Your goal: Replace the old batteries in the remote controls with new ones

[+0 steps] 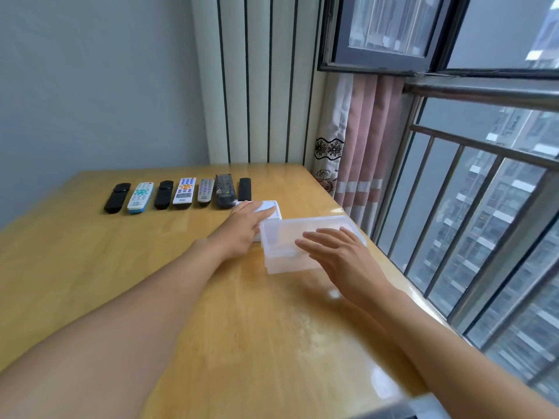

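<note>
Wooden table (90,261) by window, seven remote controls (178,193) in untouched far row; left hand (242,228), fingers straight, on white box (270,207), right hand (335,252) flat on clear box (281,237): probably opening for batteries next.

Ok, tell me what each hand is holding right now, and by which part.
Nothing is gripped. The left hand lies flat on the white box, fingers straight. The right hand rests open against the clear plastic container.
</note>
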Action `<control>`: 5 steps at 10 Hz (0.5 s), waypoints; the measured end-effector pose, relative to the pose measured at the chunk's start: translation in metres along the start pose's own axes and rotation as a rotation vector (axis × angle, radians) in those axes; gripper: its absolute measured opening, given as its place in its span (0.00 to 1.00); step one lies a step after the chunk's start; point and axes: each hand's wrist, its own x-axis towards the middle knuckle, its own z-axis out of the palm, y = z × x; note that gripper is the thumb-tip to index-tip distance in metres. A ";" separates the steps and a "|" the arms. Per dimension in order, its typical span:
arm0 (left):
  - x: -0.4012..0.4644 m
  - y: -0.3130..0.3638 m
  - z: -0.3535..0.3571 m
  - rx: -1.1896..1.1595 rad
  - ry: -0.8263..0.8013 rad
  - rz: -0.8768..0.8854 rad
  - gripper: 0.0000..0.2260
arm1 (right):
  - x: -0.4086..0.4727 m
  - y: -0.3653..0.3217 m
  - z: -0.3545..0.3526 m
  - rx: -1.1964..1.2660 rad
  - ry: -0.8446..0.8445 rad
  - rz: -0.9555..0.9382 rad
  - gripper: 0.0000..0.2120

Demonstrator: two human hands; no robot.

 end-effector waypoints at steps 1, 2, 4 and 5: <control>0.004 0.011 -0.002 -0.408 0.008 -0.059 0.23 | 0.002 0.005 0.004 0.038 0.037 -0.022 0.15; 0.000 0.020 -0.011 -1.001 0.056 -0.244 0.23 | 0.003 0.003 0.005 0.099 0.073 -0.024 0.14; -0.006 0.039 0.003 -1.091 0.281 -0.302 0.17 | 0.010 -0.010 0.001 0.118 -0.008 -0.066 0.13; -0.008 0.039 0.006 -0.920 0.374 -0.335 0.20 | 0.015 -0.013 -0.005 0.120 -0.061 -0.013 0.14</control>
